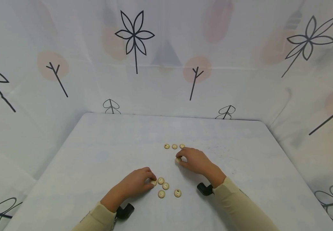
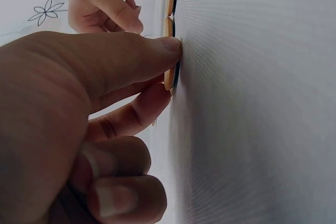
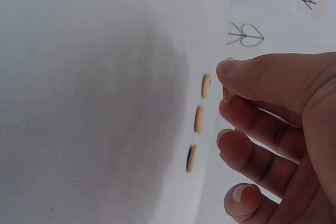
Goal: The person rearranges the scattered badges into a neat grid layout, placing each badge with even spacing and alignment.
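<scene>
Both hands are working small wooden buttons on the white tabletop (image 1: pixel 102 144). My left hand (image 1: pixel 134 184) is pinching one button (image 1: pixel 153 182) between thumb and forefinger, toward the near edge; from the left wrist view that button (image 2: pixel 169 77) is standing tilted against the surface, with the thumb (image 2: pixel 131 59) pressing on top and the other fingers curled below. My right hand (image 1: pixel 193 160) is pinching another button (image 1: pixel 179 159), nearer the middle of the tabletop; in the right wrist view only a sliver of it (image 3: pixel 227 94) is peeking out between thumb and forefinger.

I am judging these buttons to be light, stiff and thin, with smooth faces that could slip sideways out of a pinch. Lying flat they offer almost no edge, so tipping one up by its rim and then taking it across its two faces, or by opposite points of the rim, looks like the surest hold. They should not break easily, though a dropped one could roll off.

Just beside the left hand, four loose buttons (image 1: pixel 165 185) are lying close together, some touching. Beyond the right hand, three buttons (image 1: pixel 174 146) are sitting in a short straight row toward the far edge, slightly apart from one another; the right wrist view shows the same row (image 3: pixel 198 119) edge-on.

I am seeing no containers anywhere on the tabletop; every button is resting directly on the bare surface or in my fingers.
</scene>
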Tool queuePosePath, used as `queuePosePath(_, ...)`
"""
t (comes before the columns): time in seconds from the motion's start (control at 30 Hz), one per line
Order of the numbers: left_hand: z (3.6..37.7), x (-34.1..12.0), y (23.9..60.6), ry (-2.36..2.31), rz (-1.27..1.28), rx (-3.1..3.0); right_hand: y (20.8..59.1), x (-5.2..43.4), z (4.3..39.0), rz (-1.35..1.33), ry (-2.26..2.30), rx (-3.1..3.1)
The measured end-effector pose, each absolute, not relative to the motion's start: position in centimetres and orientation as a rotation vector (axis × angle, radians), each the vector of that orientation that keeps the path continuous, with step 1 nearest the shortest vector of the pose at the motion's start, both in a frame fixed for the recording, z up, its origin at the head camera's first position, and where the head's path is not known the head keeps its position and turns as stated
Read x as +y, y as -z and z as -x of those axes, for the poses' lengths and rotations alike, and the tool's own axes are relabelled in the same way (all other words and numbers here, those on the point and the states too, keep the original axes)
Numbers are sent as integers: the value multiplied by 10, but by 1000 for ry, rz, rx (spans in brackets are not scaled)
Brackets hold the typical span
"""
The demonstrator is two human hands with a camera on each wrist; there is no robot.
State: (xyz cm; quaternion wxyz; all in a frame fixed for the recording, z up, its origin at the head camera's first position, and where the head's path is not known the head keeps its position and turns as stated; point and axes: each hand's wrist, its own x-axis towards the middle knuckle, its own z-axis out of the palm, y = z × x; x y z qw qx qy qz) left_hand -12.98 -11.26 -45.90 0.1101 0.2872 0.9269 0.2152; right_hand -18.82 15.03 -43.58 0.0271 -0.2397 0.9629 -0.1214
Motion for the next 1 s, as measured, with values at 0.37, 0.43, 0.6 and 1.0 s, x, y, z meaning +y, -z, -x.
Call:
queuePosePath(0.37, 129, -112, 456, -620, -837, 2725, 433, 139, 195, 723, 398, 2962)
queuePosePath(0.43, 129, -112, 456, -623, -838, 2723, 433, 138, 197, 719, 399, 2959)
queuePosePath(0.6, 129, -112, 456, -622, -844, 2728, 433, 134, 200, 715, 402, 2963)
queuePosePath(1.0, 129, -112, 456, -617, -842, 2725, 437, 126, 209, 706, 411, 2970)
